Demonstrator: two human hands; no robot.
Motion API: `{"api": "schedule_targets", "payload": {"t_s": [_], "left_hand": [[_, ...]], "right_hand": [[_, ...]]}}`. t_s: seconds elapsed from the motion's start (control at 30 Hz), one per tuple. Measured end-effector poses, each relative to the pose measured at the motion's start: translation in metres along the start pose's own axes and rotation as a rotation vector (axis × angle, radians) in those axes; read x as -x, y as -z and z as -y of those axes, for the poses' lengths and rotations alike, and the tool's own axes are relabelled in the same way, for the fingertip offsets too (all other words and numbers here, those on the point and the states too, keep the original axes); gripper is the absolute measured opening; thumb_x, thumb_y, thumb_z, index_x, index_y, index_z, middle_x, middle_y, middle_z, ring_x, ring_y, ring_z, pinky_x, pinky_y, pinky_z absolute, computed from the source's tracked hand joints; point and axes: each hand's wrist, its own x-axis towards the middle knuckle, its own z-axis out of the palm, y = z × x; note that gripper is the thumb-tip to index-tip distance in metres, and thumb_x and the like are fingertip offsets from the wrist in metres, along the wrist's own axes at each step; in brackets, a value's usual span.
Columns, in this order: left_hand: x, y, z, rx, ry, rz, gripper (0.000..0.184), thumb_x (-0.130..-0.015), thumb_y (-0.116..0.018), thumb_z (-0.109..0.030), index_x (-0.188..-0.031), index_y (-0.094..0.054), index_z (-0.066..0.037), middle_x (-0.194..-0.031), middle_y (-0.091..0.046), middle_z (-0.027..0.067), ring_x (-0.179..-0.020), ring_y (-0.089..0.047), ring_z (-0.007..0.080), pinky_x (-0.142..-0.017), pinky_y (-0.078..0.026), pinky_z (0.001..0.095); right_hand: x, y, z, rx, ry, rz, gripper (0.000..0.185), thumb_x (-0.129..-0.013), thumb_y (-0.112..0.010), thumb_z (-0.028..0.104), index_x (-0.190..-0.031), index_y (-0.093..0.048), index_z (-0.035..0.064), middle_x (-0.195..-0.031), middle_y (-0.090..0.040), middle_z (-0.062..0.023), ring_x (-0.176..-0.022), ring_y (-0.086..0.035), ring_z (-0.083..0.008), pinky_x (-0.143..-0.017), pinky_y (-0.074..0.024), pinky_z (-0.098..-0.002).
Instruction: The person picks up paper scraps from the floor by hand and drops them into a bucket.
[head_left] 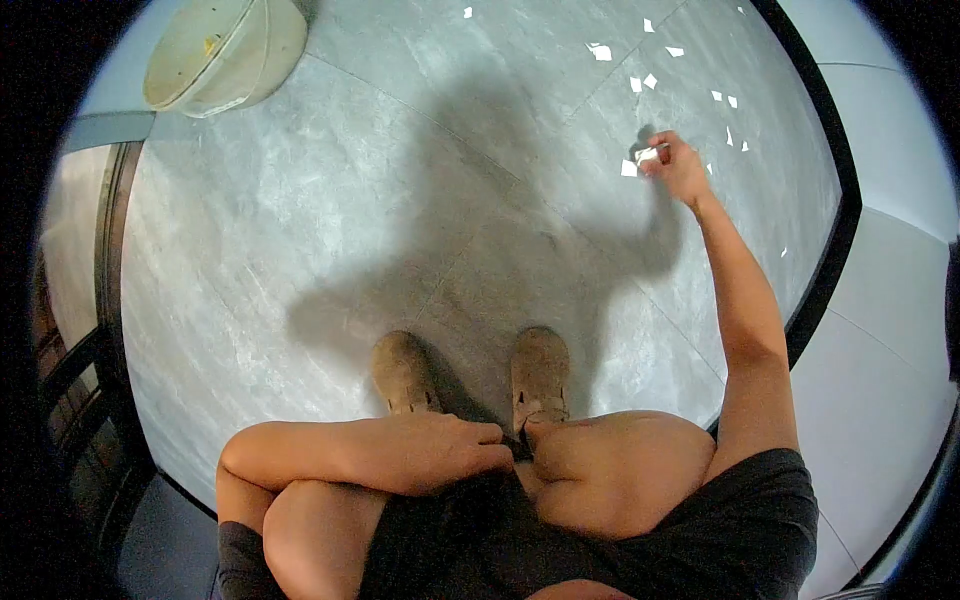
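Stretched out over the floor at the upper right, my right hand is closed, with white paper scraps pinched between thumb and fingers. Just left of those fingertips another paper scrap lies on the floor. My left hand rests across my lap between the knees, its fingers curled together. Whatever it may hold is hidden. Several more white scraps are scattered beyond and to the right of my right hand.
A whitish bucket with a bit of yellow inside stands at the upper left. Grey tiled floor spreads ahead of my brown shoes. A black edge strip borders it on the right. Dark-framed furniture is at left.
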Motion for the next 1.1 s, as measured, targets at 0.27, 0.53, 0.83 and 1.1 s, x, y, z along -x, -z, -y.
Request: {"api": "schedule_targets", "payload": {"t_s": [0.27,0.53,0.83,1.1], "left_hand": [[-0.005,0.004,0.000,-0.023,0.015,0.043,0.029,-0.080,-0.044,-0.009,-0.109,-0.045,-0.005,-0.095,-0.050,0.0167,-0.085,-0.056,0.0369,-0.070,-0.048,0.0441],[-0.001,0.003,0.007,-0.007,0.012,0.040,0.032,-0.079,-0.045,-0.008,-0.111,-0.045,-0.006,-0.098,-0.049,0.0162,-0.084,-0.056,0.0364,-0.070,-0.048,0.0432],[0.000,0.015,0.008,-0.018,-0.008,0.082,0.035,-0.078,-0.046,-0.007,-0.113,-0.044,-0.007,-0.098,-0.049,0.0145,-0.083,-0.057,0.0354,-0.068,-0.049,0.0417],[-0.006,0.022,0.004,-0.005,0.014,0.124,0.037,-0.076,-0.048,-0.005,-0.113,-0.044,-0.008,-0.098,-0.048,0.0144,-0.083,-0.056,0.0350,-0.068,-0.049,0.0421]], "right_hand": [[0.007,-0.028,0.006,0.204,0.005,0.092,0.028,-0.068,-0.070,0.019,-0.090,-0.057,0.0065,-0.082,-0.063,-0.0138,-0.081,-0.060,-0.0302,-0.069,-0.0469,-0.0375],[-0.001,0.004,-0.013,0.024,-0.033,-0.203,0.021,-0.066,-0.067,0.019,-0.080,-0.061,0.0047,-0.071,-0.062,-0.0115,-0.065,-0.059,-0.0246,-0.062,-0.0458,-0.0330],[0.078,0.060,-0.159,-0.304,-0.537,-0.284,0.028,-0.069,-0.068,0.011,-0.093,-0.058,0.0003,-0.067,-0.061,-0.0075,-0.054,-0.056,-0.0122,-0.045,-0.0438,-0.0256],[0.100,0.014,-0.147,-0.212,-0.595,-0.131,0.044,-0.063,-0.073,0.018,-0.099,-0.054,0.0004,-0.080,-0.064,-0.0129,-0.067,-0.062,-0.0178,-0.058,-0.0496,-0.0288]]}}
